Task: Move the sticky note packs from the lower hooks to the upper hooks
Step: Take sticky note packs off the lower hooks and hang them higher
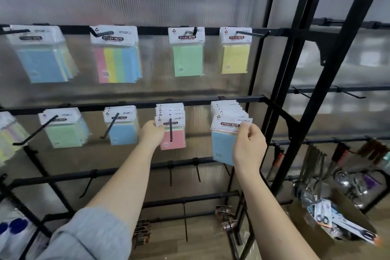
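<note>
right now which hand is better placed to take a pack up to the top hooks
Right. The right hand already pinches the header of the blue packs, seemingly clear of a hook, below the yellow pack. The left hand only holds pink packs on their hook.

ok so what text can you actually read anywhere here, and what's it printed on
"STICKY NOTE": header card of the blue pack gripped by the right hand.
"STICKY NOTE": upper-row striped pack, green pack, yellow pack.
"STICKY NOTE", partly hidden: pink pack held by the left hand.
Smaller print on every card, and the far-left headers: too blurred to read.
</note>
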Action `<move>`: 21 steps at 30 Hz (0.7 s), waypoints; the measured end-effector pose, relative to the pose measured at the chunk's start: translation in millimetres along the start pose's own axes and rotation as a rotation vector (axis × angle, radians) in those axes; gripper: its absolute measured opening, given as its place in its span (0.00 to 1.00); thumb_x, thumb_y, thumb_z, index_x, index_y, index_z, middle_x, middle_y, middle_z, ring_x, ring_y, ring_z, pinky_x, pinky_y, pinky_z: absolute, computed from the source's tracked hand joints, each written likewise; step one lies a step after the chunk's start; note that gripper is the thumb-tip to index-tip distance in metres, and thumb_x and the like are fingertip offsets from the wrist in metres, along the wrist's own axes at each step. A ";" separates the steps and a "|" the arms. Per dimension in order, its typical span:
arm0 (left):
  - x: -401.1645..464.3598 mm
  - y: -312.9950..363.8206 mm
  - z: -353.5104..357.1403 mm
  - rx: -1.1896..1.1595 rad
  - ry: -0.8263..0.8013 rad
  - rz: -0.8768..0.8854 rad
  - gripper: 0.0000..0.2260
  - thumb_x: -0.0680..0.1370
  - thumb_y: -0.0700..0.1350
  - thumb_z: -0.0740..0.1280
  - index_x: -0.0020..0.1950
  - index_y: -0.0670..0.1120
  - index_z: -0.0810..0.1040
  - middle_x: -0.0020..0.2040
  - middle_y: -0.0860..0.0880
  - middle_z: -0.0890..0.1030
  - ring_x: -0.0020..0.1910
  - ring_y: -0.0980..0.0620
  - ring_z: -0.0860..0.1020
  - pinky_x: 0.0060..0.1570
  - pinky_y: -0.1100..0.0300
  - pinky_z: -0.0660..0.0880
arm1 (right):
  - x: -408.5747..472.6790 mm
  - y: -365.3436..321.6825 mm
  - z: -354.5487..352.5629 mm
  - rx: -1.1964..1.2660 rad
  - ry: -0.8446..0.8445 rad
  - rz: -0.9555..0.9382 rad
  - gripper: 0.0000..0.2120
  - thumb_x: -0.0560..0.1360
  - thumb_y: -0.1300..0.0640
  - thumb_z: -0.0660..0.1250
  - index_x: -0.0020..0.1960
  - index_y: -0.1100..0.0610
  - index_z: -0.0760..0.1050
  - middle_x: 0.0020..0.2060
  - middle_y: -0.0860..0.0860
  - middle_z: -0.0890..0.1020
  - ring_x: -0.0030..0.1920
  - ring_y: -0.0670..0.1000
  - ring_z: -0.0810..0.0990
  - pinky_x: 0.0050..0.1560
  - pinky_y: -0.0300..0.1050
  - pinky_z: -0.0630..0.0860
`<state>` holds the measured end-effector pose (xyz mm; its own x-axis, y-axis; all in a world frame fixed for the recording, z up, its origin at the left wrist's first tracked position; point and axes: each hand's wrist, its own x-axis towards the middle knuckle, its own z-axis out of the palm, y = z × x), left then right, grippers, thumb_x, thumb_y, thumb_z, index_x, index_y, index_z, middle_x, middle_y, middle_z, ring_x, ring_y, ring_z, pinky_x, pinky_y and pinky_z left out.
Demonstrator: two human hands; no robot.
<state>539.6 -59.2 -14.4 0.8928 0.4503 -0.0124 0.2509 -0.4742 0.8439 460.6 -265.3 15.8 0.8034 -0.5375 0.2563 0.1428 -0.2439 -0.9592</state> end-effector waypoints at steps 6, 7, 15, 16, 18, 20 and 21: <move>-9.6 -2.1 5.5 -0.007 0.078 0.022 0.11 0.79 0.39 0.59 0.52 0.36 0.79 0.47 0.39 0.80 0.40 0.47 0.71 0.30 0.60 0.62 | -3.5 -8.9 -6.9 0.034 0.019 -0.008 0.19 0.80 0.54 0.55 0.31 0.56 0.58 0.29 0.48 0.67 0.31 0.47 0.65 0.29 0.37 0.62; -12.3 -2.8 6.5 -0.020 0.096 0.018 0.11 0.79 0.39 0.59 0.53 0.37 0.79 0.49 0.40 0.80 0.40 0.47 0.71 0.31 0.60 0.61 | -4.0 -10.1 -8.6 0.041 0.025 -0.012 0.20 0.80 0.54 0.56 0.31 0.56 0.58 0.28 0.48 0.67 0.30 0.46 0.65 0.26 0.34 0.61; -30.1 -9.6 16.2 -0.234 0.025 0.006 0.14 0.82 0.45 0.59 0.60 0.38 0.76 0.52 0.43 0.80 0.44 0.48 0.75 0.31 0.63 0.64 | -7.5 -15.0 -23.0 0.110 0.003 0.001 0.18 0.80 0.56 0.56 0.32 0.57 0.61 0.30 0.48 0.71 0.30 0.45 0.69 0.23 0.29 0.61; -32.1 -10.1 17.5 -0.253 0.023 0.008 0.14 0.82 0.45 0.58 0.60 0.38 0.76 0.53 0.41 0.80 0.46 0.44 0.76 0.31 0.63 0.63 | -7.3 -15.2 -23.8 0.114 0.000 0.001 0.18 0.80 0.55 0.56 0.33 0.57 0.61 0.30 0.48 0.72 0.30 0.45 0.70 0.23 0.29 0.61; -38.0 -10.5 17.8 -0.249 0.037 0.006 0.15 0.82 0.45 0.57 0.60 0.37 0.76 0.54 0.39 0.80 0.52 0.40 0.77 0.31 0.61 0.63 | -8.1 -16.4 -25.6 0.122 -0.007 0.001 0.17 0.80 0.55 0.56 0.34 0.58 0.63 0.31 0.49 0.73 0.30 0.45 0.71 0.24 0.30 0.63; -42.5 -13.6 16.4 -0.216 0.061 0.008 0.15 0.82 0.46 0.56 0.60 0.39 0.76 0.55 0.41 0.79 0.50 0.43 0.76 0.38 0.60 0.67 | -9.3 -17.5 -26.8 0.131 -0.013 -0.001 0.16 0.80 0.55 0.56 0.35 0.59 0.64 0.33 0.50 0.74 0.31 0.45 0.72 0.27 0.34 0.65; -46.5 -14.7 14.6 -0.204 0.060 0.006 0.14 0.82 0.47 0.56 0.59 0.41 0.76 0.55 0.42 0.79 0.49 0.45 0.75 0.42 0.59 0.69 | -9.9 -18.1 -27.3 0.137 -0.015 -0.003 0.16 0.80 0.55 0.56 0.35 0.59 0.64 0.32 0.50 0.75 0.31 0.45 0.72 0.27 0.33 0.65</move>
<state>499.8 -84.2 -34.1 0.8684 0.4954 0.0195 0.1594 -0.3162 0.9352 434.3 -277.7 33.9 0.8114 -0.5242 0.2585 0.2220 -0.1327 -0.9660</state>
